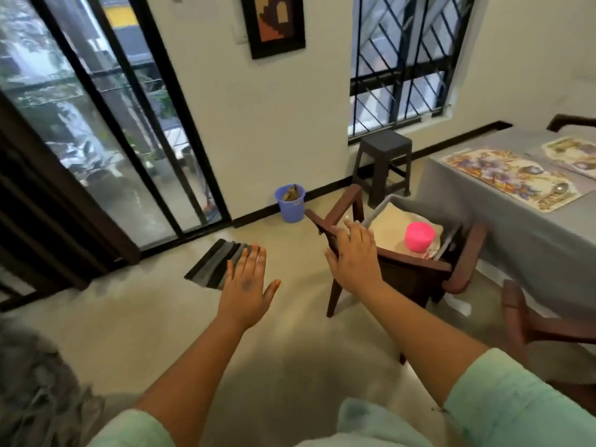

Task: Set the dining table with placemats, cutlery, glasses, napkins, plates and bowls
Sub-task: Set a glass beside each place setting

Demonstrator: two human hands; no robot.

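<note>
While both hands (300, 269) spread open, holding nothing, placemats (512, 179) lie far right on table (483, 221)

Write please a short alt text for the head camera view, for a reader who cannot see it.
A person's open right hand reaches toward a wooden chair holding plates and a pink cup; the left hand hovers open. Two floral placemats lie on the grey-clothed table at right.

A matt grey cloth (483, 201) covers the counter under glossy printed placemats (512, 179), beside a dark polished wooden chair (416, 272), a smooth plastic stool (385, 150) and a plastic bin (290, 203).
</note>
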